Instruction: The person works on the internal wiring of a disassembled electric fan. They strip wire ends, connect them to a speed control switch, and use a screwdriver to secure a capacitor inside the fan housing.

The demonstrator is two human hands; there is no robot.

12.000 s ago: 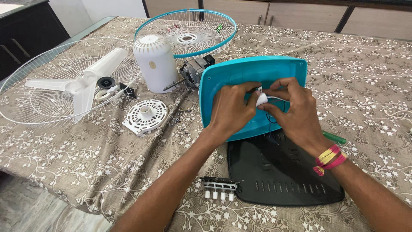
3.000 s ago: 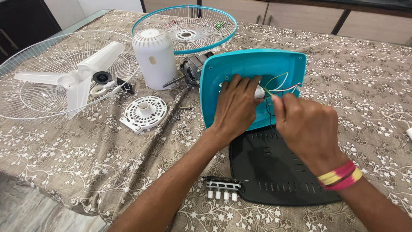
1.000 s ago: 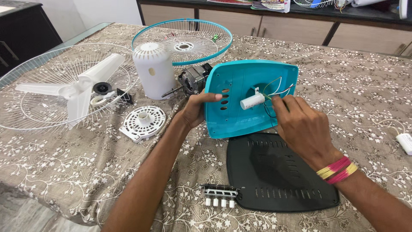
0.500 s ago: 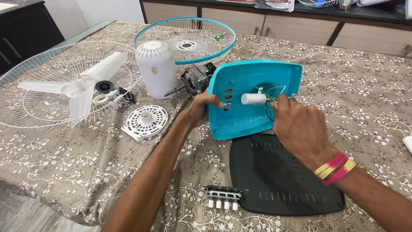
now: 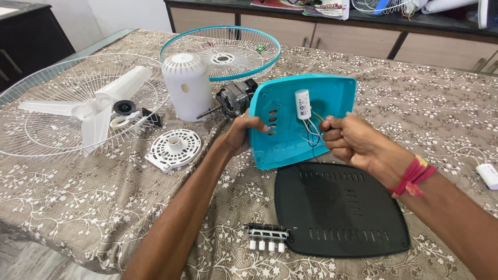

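Observation:
My left hand [image 5: 240, 134] grips the left edge of a teal plastic fan base shell [image 5: 332, 98], which stands tilted up on the table. Inside the shell a small white capacitor [image 5: 303, 104] stands upright with thin wires [image 5: 311, 136] hanging from it. My right hand [image 5: 350, 140] is closed in a fist around those wires, just right of the capacitor. A flat black base plate [image 5: 340, 207] lies on the cloth below the shell.
A white switch block [image 5: 267, 237] lies by the black plate. A motor [image 5: 234, 97], white motor cover [image 5: 188, 93], round white vent cap [image 5: 174, 150], white blade [image 5: 96, 109] on a wire guard [image 5: 46, 98] and a teal-rimmed guard [image 5: 223, 52] sit to the left. A cabinet stands behind.
The capacitor has swung from lying sideways to standing upright. My right hand has closed into a fist on the wires and pulled slightly right. My left hand keeps hold of the shell's left edge.

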